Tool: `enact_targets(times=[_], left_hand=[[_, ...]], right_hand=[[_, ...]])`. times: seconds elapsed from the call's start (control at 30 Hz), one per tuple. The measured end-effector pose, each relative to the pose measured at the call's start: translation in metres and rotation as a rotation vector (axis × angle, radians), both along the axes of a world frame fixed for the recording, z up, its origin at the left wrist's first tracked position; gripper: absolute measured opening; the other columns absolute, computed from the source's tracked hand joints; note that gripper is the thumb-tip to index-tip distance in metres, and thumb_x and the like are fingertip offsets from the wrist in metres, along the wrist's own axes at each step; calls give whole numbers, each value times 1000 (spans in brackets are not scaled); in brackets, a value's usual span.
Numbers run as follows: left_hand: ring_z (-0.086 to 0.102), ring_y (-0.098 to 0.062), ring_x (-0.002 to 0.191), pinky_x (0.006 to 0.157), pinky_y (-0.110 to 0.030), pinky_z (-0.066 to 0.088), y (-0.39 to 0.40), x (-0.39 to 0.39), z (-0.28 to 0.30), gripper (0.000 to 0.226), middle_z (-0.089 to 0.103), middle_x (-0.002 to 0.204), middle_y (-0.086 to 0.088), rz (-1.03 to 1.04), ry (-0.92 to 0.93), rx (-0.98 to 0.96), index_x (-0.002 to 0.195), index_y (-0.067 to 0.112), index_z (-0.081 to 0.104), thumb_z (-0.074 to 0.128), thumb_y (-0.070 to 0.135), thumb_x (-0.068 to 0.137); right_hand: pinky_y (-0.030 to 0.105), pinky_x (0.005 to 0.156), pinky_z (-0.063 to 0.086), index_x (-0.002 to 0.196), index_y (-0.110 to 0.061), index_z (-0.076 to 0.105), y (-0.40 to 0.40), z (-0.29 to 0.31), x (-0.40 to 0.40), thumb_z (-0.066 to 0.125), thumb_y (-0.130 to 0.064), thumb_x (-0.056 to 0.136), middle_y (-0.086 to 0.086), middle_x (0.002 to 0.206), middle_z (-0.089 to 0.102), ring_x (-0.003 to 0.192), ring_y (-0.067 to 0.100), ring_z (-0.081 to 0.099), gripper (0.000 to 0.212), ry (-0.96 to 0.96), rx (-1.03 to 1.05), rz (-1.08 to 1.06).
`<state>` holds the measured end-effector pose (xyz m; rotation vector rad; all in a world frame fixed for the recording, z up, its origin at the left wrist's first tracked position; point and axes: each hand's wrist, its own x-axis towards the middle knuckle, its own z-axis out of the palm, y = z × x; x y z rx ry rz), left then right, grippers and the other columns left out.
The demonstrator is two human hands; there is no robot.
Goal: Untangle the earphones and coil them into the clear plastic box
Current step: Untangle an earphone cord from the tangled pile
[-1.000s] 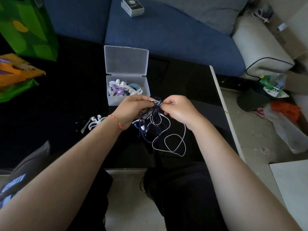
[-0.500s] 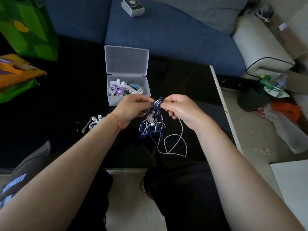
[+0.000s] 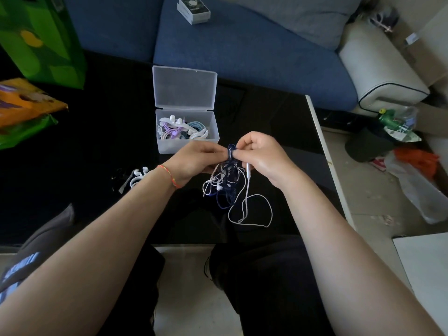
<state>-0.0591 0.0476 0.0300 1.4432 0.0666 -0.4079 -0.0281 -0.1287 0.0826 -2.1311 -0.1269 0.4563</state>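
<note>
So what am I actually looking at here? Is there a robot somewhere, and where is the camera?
There is no robot: a person works with two bare hands, and the single camera sits on their head, looking forward and down, so both arms reach in from the bottom edge. The left hand and the right hand pinch a tangled bunch of earphones, dark blue and white cords knotted together, with a white loop hanging below. Behind the hands, on the black table, stands a clear plastic box, lid open, with white, purple and pale blue earphones already inside. Another white pair lies on the table beside the left wrist. A blue sofa is beyond.
</note>
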Motion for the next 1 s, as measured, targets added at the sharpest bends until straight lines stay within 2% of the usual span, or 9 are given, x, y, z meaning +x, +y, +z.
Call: enact_targets(times=[0.1, 0.2, 0.3, 0.43, 0.57, 0.67, 0.83, 0.93, 1.0], left_hand=[[66, -8, 72, 70, -21, 55, 0, 2, -3, 11, 71, 85, -3, 61, 1, 32, 94, 12, 70, 60, 8, 96], [62, -7, 65, 65, -20, 52, 1, 4, -4, 13, 67, 80, -3, 149, 9, 75, 89, 13, 69, 60, 7, 96], [60, -4, 64, 59, -15, 51, 0, 4, -4, 15, 65, 78, 1, 170, 3, 120, 87, 15, 68, 60, 7, 96], [63, -11, 73, 65, -19, 52, 1, 3, -4, 17, 70, 86, -4, 152, -10, 178, 92, 19, 71, 59, 7, 96], [63, -20, 83, 77, -32, 52, 0, 1, 0, 23, 74, 96, -15, 89, 13, 149, 95, 20, 75, 57, 6, 94], [61, -12, 78, 70, -26, 52, -2, 1, 5, 26, 72, 83, -2, 72, 34, 144, 92, 21, 77, 54, 11, 94], [56, -20, 79, 67, -25, 48, -1, -1, 5, 20, 66, 89, -13, 42, 72, 155, 93, 18, 77, 57, 14, 94], [62, -11, 74, 64, -20, 50, -2, 0, 5, 15, 71, 87, -6, 60, 86, 94, 91, 19, 77, 63, 23, 94], [65, -9, 76, 68, -22, 51, -1, 0, 4, 14, 73, 86, -2, 48, 96, 66, 91, 19, 76, 65, 28, 93]], right_hand=[[31, 67, 60, 102, -8, 66, -1, 2, 0, 66, -3, 90, 16, 88, 68, 70, 18, 68, 13, 108, 76, -3], [29, 66, 59, 104, -11, 68, -5, 6, 2, 54, 0, 94, 18, 87, 68, 67, 17, 70, 21, 185, 76, 2], [30, 71, 60, 107, -13, 69, -9, 7, 2, 57, -3, 95, 14, 83, 70, 70, 17, 69, 20, 201, 64, 37], [20, 62, 55, 110, -9, 69, -12, 3, 3, 64, -4, 92, 6, 79, 69, 65, 9, 65, 19, 119, -79, 84], [18, 58, 54, 94, -17, 70, -10, -1, 2, 67, -10, 91, 2, 78, 69, 65, 7, 64, 8, -4, -246, 75], [20, 59, 51, 91, -18, 69, -7, -1, 3, 66, -12, 90, -3, 73, 67, 62, 4, 60, 7, -48, -230, 73], [15, 58, 43, 95, -14, 69, -4, 0, 0, 65, -10, 91, -3, 73, 67, 52, -5, 56, 7, -52, -159, 92], [12, 56, 42, 92, -18, 70, -3, 1, 0, 67, -10, 90, -5, 72, 68, 54, -6, 58, 8, -60, -124, 73], [11, 55, 43, 91, -19, 72, -1, 0, 0, 69, -10, 90, -5, 73, 69, 57, -5, 60, 10, -58, -90, 60]])
